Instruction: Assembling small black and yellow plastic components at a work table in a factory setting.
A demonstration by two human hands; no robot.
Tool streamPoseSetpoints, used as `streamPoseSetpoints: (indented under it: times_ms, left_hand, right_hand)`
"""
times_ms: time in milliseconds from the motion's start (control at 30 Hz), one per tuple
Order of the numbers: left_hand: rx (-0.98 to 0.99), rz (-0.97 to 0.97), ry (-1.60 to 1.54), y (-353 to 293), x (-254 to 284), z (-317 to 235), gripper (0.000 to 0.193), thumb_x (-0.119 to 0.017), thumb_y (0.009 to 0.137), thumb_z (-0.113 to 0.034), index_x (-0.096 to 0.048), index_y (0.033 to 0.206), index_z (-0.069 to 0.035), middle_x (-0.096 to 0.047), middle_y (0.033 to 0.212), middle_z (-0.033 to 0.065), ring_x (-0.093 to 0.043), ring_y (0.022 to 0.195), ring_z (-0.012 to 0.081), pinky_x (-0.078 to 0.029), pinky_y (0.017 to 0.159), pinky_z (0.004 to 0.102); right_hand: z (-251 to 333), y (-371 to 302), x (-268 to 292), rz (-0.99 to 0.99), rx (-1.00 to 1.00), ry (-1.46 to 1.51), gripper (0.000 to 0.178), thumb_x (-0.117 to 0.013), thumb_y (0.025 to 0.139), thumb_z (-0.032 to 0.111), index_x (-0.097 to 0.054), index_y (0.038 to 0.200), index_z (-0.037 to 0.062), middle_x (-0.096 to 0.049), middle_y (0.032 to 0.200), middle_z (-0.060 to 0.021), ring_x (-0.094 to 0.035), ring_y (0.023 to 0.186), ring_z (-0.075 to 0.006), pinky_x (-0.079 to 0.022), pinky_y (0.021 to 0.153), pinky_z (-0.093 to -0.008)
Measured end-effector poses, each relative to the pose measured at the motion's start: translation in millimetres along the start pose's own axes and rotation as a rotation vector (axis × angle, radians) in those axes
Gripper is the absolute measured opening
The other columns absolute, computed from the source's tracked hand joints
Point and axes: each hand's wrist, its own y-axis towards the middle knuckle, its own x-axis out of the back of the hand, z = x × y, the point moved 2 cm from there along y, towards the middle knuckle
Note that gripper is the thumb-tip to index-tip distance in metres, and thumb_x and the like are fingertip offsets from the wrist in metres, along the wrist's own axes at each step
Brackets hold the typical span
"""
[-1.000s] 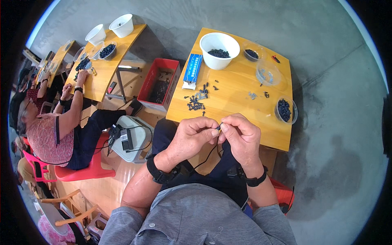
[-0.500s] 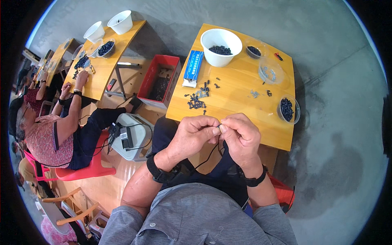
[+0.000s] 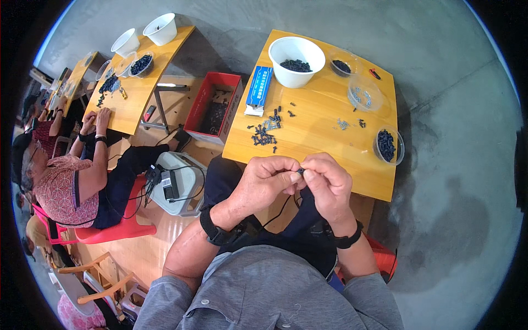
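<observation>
My left hand and my right hand meet just over the near edge of the wooden table. Between their fingertips they pinch a small black plastic part, mostly covered by the thumbs. Beyond my left hand lies a loose pile of small black parts mixed with small clear or silvery pieces. To the right of my right hand, a clear round tub at the table edge holds black parts.
A white bowl, a blue box and clear tubs stand farther back. A red-handled tool lies behind. A red bin sits on the floor at left, near a grey stool. A person works at another table.
My fingertips have shifted slightly, and the black part shows more between them. The person at left has drawn their hands closer to the near edge of their table.
</observation>
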Motion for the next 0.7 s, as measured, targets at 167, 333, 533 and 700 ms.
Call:
streamPoseSetpoints:
  times_ms: [167,333,533,700]
  left_hand:
    - [0.012,-0.022,0.032,2,0,-7,0.006,-0.06,0.087,-0.002,-0.064,0.09,0.002,-0.062,0.084,0.0019,-0.057,0.079,0.0089,-0.045,0.073,0.0229]
    - [-0.23,-0.024,0.12,4,0,0,0.01,-0.061,0.084,0.002,-0.064,0.093,0.0,-0.058,0.103,0.0073,-0.054,0.096,0.0138,-0.042,0.085,0.0275]
    - [-0.195,-0.024,0.105,4,-1,-3,0.011,-0.06,0.083,0.003,-0.064,0.093,0.001,-0.057,0.107,0.009,-0.053,0.099,0.0163,-0.043,0.087,0.0286]
    - [-0.21,-0.003,0.128,4,3,-3,0.014,-0.059,0.082,0.005,-0.065,0.095,0.001,-0.057,0.111,0.0095,-0.054,0.101,0.0165,-0.042,0.09,0.0297]
  right_hand:
    - [-7,4,9,0.03,-0.384,0.281,0.035,-0.047,0.098,0.029,-0.058,0.083,-0.0019,-0.054,0.064,-0.0043,-0.055,0.051,-0.0106,-0.045,0.049,-0.0208]
    - [-7,3,4,0.109,-0.663,0.497,0.052,-0.043,0.096,0.046,-0.057,0.08,-0.0012,-0.054,0.063,-0.0058,-0.054,0.045,-0.0119,-0.044,0.039,-0.0218]
    - [-10,3,0,0.261,-0.833,0.605,0.06,-0.041,0.094,0.053,-0.057,0.077,-0.0022,-0.056,0.063,-0.0084,-0.053,0.04,-0.0126,-0.043,0.033,-0.023]
    - [-18,3,-1,0.34,-0.85,0.745,0.06,-0.042,0.094,0.052,-0.057,0.076,-0.0026,-0.055,0.059,-0.0092,-0.051,0.038,-0.0129,-0.043,0.032,-0.0237]
